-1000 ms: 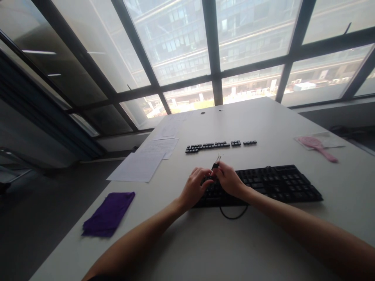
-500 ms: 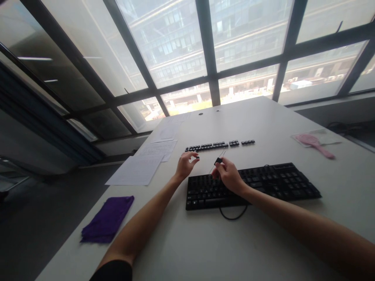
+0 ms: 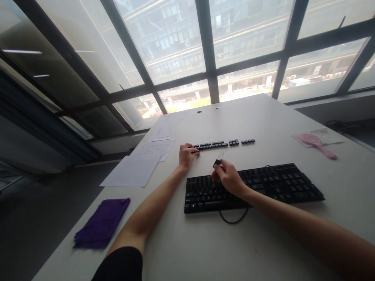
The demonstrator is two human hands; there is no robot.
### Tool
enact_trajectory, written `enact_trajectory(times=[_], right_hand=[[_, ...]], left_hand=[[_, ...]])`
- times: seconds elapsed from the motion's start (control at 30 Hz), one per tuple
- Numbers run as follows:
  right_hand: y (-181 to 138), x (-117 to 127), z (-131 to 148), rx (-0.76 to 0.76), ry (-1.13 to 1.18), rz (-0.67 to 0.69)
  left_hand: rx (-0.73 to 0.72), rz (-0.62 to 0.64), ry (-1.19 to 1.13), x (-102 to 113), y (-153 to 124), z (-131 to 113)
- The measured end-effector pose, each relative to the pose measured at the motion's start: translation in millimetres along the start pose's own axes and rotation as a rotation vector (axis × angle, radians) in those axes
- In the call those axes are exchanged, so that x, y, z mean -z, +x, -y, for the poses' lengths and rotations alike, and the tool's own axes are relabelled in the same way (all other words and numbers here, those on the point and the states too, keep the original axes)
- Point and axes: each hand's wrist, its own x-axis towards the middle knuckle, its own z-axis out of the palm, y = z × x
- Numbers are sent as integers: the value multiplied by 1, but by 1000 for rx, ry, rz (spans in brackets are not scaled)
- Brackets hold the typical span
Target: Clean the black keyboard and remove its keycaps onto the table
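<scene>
At the left end of a row of loose black keycaps (image 3: 212, 145), my left hand (image 3: 186, 156) is down at the table with thumb and fingers closed on a keycap (image 3: 195, 152), mostly hidden by the fingertips. My right hand (image 3: 229, 177) grips a keycap puller (image 3: 217, 163) by its small black handle. Thin wire loops stick out at both ends of it, over the keyboard's upper left part. The black keyboard (image 3: 275, 181) lies below the row, partly covered by my right hand and forearm.
Printed papers (image 3: 130, 170) lie along the table's left edge, with a folded purple cloth (image 3: 102, 223) nearer me. On the right, a pink hairbrush-like object (image 3: 315, 143) rests on a clear plastic bag. The keyboard's cable (image 3: 233, 222) loops out in front.
My left hand has moved forward with the keycap, from in front of the row to its left end. My right hand still holds the keycap puller over the keyboard, almost unmoved.
</scene>
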Motion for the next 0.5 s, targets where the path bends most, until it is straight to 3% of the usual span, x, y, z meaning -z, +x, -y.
enact_trajectory(times=[0.5], right_hand=[[1,2,0,-6,-31,41]], left_hand=[[68,-41,11,-9,3,9]])
